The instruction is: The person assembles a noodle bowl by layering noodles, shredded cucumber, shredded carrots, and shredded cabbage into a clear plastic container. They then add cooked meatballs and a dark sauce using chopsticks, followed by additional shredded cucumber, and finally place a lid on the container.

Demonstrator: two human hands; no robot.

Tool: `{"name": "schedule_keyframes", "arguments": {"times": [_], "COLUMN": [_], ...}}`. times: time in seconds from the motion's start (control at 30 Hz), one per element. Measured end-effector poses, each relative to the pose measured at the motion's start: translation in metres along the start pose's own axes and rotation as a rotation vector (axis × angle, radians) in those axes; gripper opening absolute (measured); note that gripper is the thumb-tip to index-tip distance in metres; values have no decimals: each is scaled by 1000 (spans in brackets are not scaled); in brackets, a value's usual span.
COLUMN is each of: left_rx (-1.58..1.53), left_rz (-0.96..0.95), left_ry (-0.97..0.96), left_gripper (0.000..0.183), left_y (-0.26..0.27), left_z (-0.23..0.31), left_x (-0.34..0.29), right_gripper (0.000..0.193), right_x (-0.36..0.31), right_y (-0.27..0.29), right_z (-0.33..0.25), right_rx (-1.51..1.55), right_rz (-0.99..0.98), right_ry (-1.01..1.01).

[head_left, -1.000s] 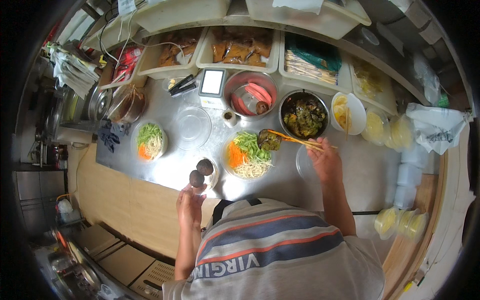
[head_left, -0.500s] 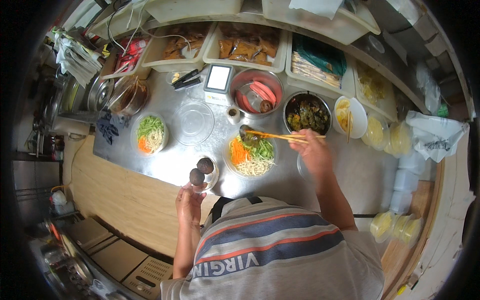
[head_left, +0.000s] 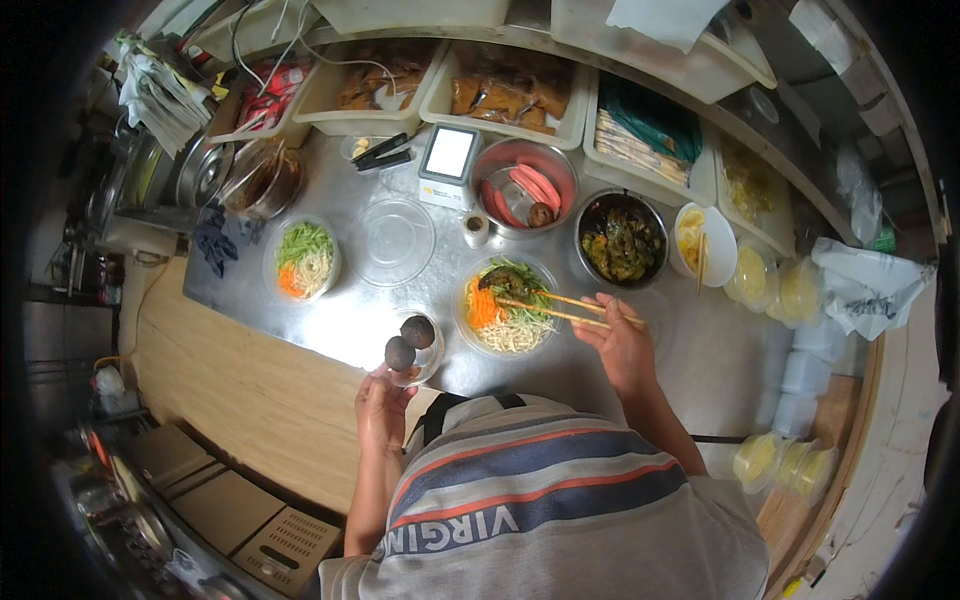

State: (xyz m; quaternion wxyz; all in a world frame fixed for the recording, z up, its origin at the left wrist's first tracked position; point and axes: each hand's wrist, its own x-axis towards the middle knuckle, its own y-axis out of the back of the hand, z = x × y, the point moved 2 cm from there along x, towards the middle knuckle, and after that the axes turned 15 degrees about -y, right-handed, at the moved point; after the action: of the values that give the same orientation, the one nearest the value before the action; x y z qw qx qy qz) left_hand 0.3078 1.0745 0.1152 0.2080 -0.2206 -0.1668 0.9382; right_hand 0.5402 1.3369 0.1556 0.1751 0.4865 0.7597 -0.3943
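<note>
My right hand [head_left: 618,345] grips a pair of wooden chopsticks [head_left: 570,312]. Their tips reach into a clear round bowl [head_left: 464,338] of shredded carrot, green strips and pale sprouts, touching a dark green clump of food [head_left: 507,284] lying on top. My left hand [head_left: 382,400] is closed on a small clear cup [head_left: 432,362] at the table's front edge. Two dark brown eggs [head_left: 408,343] are at this cup, one nearer my fingers. To the right of the vegetable bowl, a steel bowl [head_left: 620,238] holds more dark green food.
Another vegetable bowl [head_left: 303,262] and a clear lid [head_left: 392,242] lie left. A steel pot [head_left: 525,185] with pink sausages stands behind, beside a scale [head_left: 447,165]. A white bowl [head_left: 703,245] with chopsticks and stacked clear tubs [head_left: 752,275] are right. Bins [head_left: 515,95] line the back.
My right hand has moved nearer, and the chopsticks have lowered the dark green clump onto the vegetables; their tips are now spread. My left hand keeps its hold on the cup.
</note>
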Motion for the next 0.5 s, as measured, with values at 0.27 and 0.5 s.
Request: {"name": "schedule_keyframes", "arguments": {"times": [0.27, 0.5], "left_rx": [-16, -19], "left_rz": [-16, -24], "left_ry": [9, 3], "left_gripper": [41, 38], "left_y": [2, 0], "left_z": [2, 4], "left_x": [4, 4], "right_gripper": [34, 33], "right_x": [11, 7], "right_y": [1, -9], "right_z": [7, 10], "right_rx": [-241, -123], "right_rz": [62, 1], "right_ry": [169, 95]}}
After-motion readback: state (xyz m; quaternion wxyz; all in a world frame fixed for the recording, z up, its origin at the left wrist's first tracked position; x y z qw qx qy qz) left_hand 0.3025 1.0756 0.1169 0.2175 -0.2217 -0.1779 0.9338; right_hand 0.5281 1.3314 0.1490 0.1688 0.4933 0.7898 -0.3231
